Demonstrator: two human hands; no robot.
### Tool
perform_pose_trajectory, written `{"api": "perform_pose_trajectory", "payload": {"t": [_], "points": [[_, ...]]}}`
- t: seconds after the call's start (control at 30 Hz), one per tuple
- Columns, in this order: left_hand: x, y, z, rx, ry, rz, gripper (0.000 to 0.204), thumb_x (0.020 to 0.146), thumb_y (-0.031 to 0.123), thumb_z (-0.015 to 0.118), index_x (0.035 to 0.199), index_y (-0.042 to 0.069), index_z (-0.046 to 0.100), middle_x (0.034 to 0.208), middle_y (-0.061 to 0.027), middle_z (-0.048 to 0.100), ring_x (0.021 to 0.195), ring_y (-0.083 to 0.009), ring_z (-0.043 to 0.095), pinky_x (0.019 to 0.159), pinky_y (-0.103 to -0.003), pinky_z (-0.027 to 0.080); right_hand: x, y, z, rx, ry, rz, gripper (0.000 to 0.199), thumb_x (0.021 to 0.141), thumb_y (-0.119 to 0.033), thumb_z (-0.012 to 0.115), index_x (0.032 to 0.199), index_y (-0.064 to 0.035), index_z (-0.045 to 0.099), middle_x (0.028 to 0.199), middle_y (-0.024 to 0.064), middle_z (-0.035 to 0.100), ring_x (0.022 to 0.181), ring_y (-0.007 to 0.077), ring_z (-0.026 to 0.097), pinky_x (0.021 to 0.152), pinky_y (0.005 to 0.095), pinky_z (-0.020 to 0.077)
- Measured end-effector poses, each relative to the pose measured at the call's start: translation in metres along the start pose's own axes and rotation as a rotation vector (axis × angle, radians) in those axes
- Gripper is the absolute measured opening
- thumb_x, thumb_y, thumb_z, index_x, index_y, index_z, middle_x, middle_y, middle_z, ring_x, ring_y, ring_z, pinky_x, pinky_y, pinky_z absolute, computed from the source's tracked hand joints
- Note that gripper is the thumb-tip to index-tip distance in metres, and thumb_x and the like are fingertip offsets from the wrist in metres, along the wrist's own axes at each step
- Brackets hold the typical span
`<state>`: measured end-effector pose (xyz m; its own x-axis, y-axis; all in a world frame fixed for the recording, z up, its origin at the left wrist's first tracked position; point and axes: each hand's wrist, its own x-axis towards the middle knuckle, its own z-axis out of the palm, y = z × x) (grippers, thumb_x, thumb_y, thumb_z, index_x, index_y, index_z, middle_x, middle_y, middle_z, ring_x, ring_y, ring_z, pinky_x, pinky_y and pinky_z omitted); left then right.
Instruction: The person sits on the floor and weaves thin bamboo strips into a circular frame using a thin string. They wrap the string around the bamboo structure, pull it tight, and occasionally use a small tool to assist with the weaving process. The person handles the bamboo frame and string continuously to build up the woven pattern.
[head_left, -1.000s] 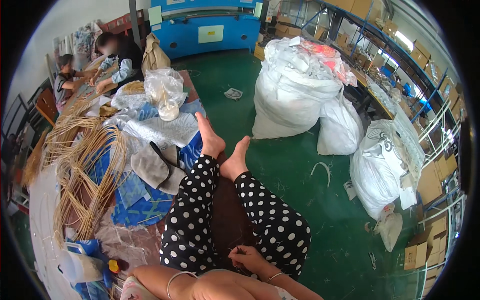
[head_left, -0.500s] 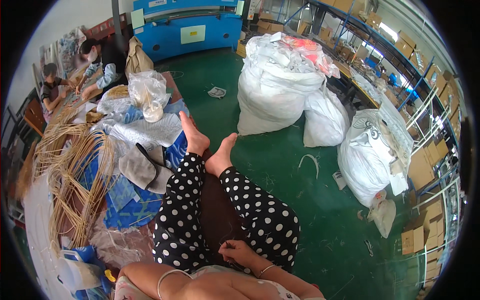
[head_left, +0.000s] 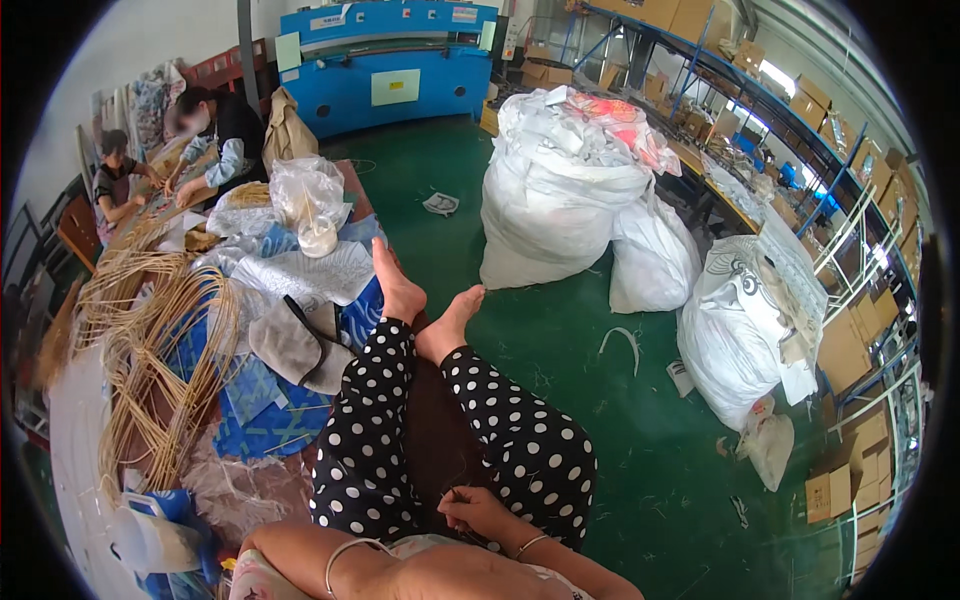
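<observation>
My right hand point(head_left: 472, 510) is closed in a pinch above my lap, between my thighs in black trousers point(head_left: 530, 420) with white dots. A faint thin strand shows near its fingertips, too fine to name. A bracelet circles that wrist. My left arm crosses along the lower edge with a pale bangle point(head_left: 335, 565) on it. Beyond the bangle lies bare skin of my left hand point(head_left: 430, 578), close to the camera; its fingers are hidden. My legs stretch forward, bare feet point(head_left: 402, 292) side by side on a dark red surface.
Bundled cane strips point(head_left: 165, 370), a grey cap-like cloth item point(head_left: 295, 345), blue cloth point(head_left: 265, 415) and a white jug point(head_left: 155, 535) lie at my left. Two people work beyond them. Stuffed white sacks point(head_left: 560, 200) stand on the green floor; a blue machine point(head_left: 385, 85) and shelves stand behind.
The whole scene sits slightly lower in the picture, as my head has tilted up a little. My right hand keeps its pinch over my lap with little movement.
</observation>
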<state>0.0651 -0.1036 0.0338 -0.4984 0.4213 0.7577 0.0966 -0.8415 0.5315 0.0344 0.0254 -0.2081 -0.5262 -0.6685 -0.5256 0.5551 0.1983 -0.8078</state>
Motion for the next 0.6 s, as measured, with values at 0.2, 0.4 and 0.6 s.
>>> {"api": "perform_pose_trajectory", "payload": {"t": [0.2,0.4,0.6], "points": [[0.002,0.000,0.006,-0.072,0.063,-0.021,0.011,0.080,0.004,0.058,0.088,-0.003,0.056,0.089,-0.0199,0.057,0.075,-0.0275,0.056,0.065,-0.034,0.045,-0.004,-0.003,0.000,0.017,-0.003,0.000,0.013,0.082,-0.018,0.059,0.081,-0.0058,0.056,0.062,-0.0005,0.053,0.054,0.0055,0.047,0.048,0.0187,0.0378],[0.006,-0.009,0.002,-0.125,-0.145,0.061,0.010,0.082,0.005,0.055,0.085,-0.004,0.056,0.087,-0.0190,0.057,0.076,-0.0278,0.056,0.065,-0.034,0.045,-0.008,-0.001,0.001,-0.003,0.021,-0.020,0.013,0.082,-0.018,0.059,0.081,-0.0056,0.056,0.062,-0.0005,0.054,0.052,0.0053,0.046,0.048,0.0190,0.0376],[0.011,-0.019,0.008,0.105,0.063,0.121,0.010,0.082,0.001,0.052,0.088,-0.007,0.054,0.084,-0.0163,0.057,0.076,-0.0301,0.058,0.068,-0.035,0.048,0.000,0.013,-0.005,-0.004,0.032,-0.046,0.013,0.082,-0.019,0.058,0.079,-0.0060,0.056,0.061,-0.0007,0.053,0.051,0.0052,0.046,0.048,0.0188,0.0375]]}}
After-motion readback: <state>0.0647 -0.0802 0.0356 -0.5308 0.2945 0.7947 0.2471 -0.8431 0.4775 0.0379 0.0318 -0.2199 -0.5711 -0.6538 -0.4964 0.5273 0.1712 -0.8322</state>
